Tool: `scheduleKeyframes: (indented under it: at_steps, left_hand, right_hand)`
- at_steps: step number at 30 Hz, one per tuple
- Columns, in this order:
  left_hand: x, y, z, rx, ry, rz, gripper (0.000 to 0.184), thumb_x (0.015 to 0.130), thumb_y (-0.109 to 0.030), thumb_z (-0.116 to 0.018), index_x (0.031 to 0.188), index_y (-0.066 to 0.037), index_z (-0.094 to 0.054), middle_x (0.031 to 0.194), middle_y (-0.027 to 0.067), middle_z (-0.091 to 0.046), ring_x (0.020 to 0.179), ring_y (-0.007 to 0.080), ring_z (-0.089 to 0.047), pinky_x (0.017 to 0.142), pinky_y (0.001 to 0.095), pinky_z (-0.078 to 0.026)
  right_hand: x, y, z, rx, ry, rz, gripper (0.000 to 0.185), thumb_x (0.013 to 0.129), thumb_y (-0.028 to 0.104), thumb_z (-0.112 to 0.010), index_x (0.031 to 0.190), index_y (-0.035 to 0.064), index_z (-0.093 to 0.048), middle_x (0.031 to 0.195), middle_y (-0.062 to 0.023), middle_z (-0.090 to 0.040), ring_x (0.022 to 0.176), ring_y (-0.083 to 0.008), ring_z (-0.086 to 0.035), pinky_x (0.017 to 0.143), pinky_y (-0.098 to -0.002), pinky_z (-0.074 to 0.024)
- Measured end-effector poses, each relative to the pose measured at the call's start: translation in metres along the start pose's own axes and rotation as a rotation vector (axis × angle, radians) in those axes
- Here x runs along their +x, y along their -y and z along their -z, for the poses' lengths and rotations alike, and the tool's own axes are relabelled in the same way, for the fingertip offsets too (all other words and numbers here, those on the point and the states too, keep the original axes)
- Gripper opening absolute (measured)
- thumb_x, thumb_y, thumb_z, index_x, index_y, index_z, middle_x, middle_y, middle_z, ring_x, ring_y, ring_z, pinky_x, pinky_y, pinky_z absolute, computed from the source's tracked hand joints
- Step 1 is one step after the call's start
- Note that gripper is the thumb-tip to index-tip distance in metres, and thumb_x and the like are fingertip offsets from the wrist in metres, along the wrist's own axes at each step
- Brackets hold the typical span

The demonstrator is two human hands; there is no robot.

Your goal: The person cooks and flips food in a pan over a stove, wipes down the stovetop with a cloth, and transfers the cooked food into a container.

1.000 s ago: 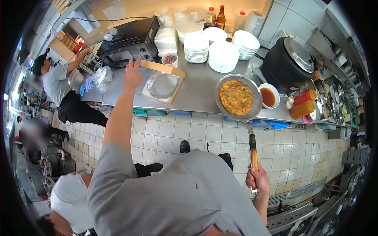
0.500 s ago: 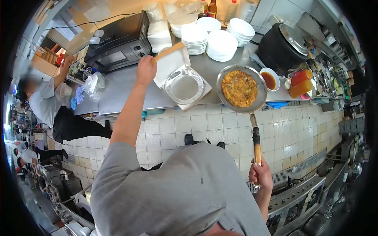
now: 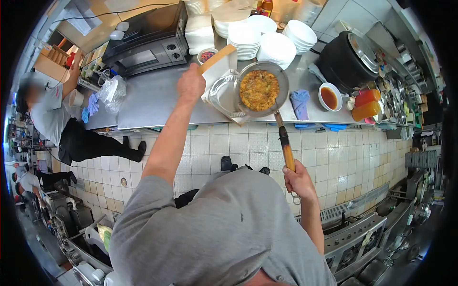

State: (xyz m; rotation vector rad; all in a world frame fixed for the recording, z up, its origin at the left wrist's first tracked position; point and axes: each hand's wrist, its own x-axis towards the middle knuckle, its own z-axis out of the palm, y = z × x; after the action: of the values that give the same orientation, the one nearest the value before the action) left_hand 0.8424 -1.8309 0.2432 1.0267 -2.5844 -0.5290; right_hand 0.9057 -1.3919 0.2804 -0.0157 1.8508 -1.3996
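Observation:
My right hand (image 3: 300,180) grips the wooden handle of a frying pan (image 3: 285,88), which holds a round, browned omelette-like cake (image 3: 259,89). The pan hangs over the right side of a round foil tray (image 3: 220,99) and hides part of it. That tray sits in an open white cardboard box (image 3: 242,122). With its fingers closed, my left hand (image 3: 192,85) holds the tan strip (image 3: 217,59) along the edge of the box's raised lid. Just behind that hand stands a small bowl (image 3: 206,55) with colourful contents.
Stacked white plates (image 3: 276,49) stand behind the pan. To the right are a blue cloth (image 3: 300,104), a bowl of brown sauce (image 3: 330,97), sauce bottles (image 3: 366,112) and a black soup warmer (image 3: 341,59). A toaster oven (image 3: 145,40) and a co-worker (image 3: 45,112) are at left.
My right hand has brought the pan left, from beside the box to over the foil tray, uncovering the blue cloth. My left hand stays at the lid's edge; the view has shifted slightly.

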Motion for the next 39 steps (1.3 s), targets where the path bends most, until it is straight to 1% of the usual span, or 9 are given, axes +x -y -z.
scheduleKeyframes:
  at_steps: [4,6,12,16,19,25,28,32,39]
  left_hand:
    - [-0.004,0.000,0.003,-0.026,-0.008,0.010,0.020,0.083,-0.013,-0.050,0.103,-0.011,-0.054,0.089,0.0211,-0.066,0.087,0.0412,-0.063,0.075,0.0507,-0.048]
    - [-0.003,0.004,0.001,-0.032,-0.009,0.022,0.020,0.083,-0.013,-0.050,0.103,-0.011,-0.054,0.089,0.0212,-0.066,0.087,0.0414,-0.063,0.075,0.0508,-0.048]
    - [-0.009,0.000,0.013,-0.022,0.050,0.030,0.022,0.084,-0.012,-0.046,0.105,-0.007,-0.051,0.091,0.0224,-0.066,0.089,0.0419,-0.063,0.077,0.0510,-0.049]
    - [-0.009,0.000,0.010,-0.025,0.050,0.028,0.021,0.084,-0.011,-0.046,0.105,-0.007,-0.051,0.091,0.0231,-0.066,0.089,0.0420,-0.063,0.077,0.0511,-0.049]
    - [-0.010,0.001,0.012,-0.065,0.057,0.027,0.021,0.084,-0.011,-0.046,0.104,-0.007,-0.052,0.091,0.0236,-0.066,0.089,0.0423,-0.063,0.078,0.0514,-0.048]
    - [-0.011,0.001,0.011,-0.068,0.059,0.034,0.022,0.084,-0.011,-0.046,0.104,-0.008,-0.053,0.092,0.0232,-0.066,0.090,0.0430,-0.062,0.080,0.0516,-0.048]
    - [-0.011,0.003,0.010,-0.108,0.054,0.046,0.022,0.084,-0.011,-0.047,0.105,-0.008,-0.052,0.093,0.0233,-0.066,0.091,0.0433,-0.062,0.080,0.0517,-0.048]
    - [-0.010,0.008,0.008,-0.079,0.067,0.058,0.022,0.084,-0.011,-0.047,0.105,-0.008,-0.052,0.093,0.0236,-0.065,0.091,0.0433,-0.062,0.080,0.0509,-0.048]
    - [-0.016,0.004,0.018,-0.179,0.065,0.061,0.045,0.082,-0.021,-0.059,0.122,-0.008,-0.044,0.102,0.0232,-0.064,0.097,0.0407,-0.061,0.084,0.0482,-0.048]
  right_hand:
    - [0.021,-0.006,-0.008,-0.105,0.013,-0.011,0.012,0.090,0.012,-0.054,0.085,0.0047,-0.047,0.059,-0.0005,-0.046,0.042,-0.0097,-0.043,0.037,-0.0270,-0.0353]
    - [0.028,-0.015,-0.012,-0.288,-0.119,0.025,0.014,0.090,0.013,-0.055,0.085,0.0039,-0.047,0.060,-0.0021,-0.048,0.047,-0.0110,-0.045,0.042,-0.0288,-0.0375]
    - [0.022,0.009,-0.021,-0.247,-0.112,-0.089,0.015,0.089,0.014,-0.057,0.085,0.0033,-0.047,0.064,-0.0057,-0.052,0.053,-0.0132,-0.050,0.049,-0.0317,-0.0415]
    - [0.026,0.003,-0.022,-0.433,-0.136,0.036,0.016,0.089,0.014,-0.056,0.085,0.0025,-0.046,0.063,-0.0064,-0.051,0.054,-0.0141,-0.051,0.049,-0.0323,-0.0420]
    - [0.025,0.028,-0.015,-0.420,-0.136,-0.083,0.017,0.089,0.014,-0.057,0.085,0.0011,-0.046,0.063,-0.0091,-0.051,0.056,-0.0167,-0.052,0.051,-0.0343,-0.0424]
    - [0.040,0.013,-0.007,-0.586,-0.196,0.149,0.022,0.088,0.015,-0.059,0.082,-0.0012,-0.045,0.067,-0.0186,-0.056,0.059,-0.0288,-0.056,0.055,-0.0396,-0.0433]
    - [0.038,0.016,-0.009,-0.573,-0.169,0.074,0.022,0.088,0.015,-0.057,0.084,-0.0016,-0.044,0.070,-0.0231,-0.057,0.065,-0.0372,-0.057,0.059,-0.0428,-0.0439]
    - [0.031,0.024,-0.017,-0.743,-0.193,0.200,0.022,0.089,0.016,-0.056,0.090,-0.0016,-0.042,0.073,-0.0264,-0.059,0.071,-0.0451,-0.058,0.064,-0.0477,-0.0447]
    - [0.020,0.030,-0.029,-0.924,-0.343,0.220,0.020,0.089,0.015,-0.056,0.092,-0.0007,-0.044,0.071,-0.0266,-0.059,0.071,-0.0467,-0.058,0.061,-0.0495,-0.0441]
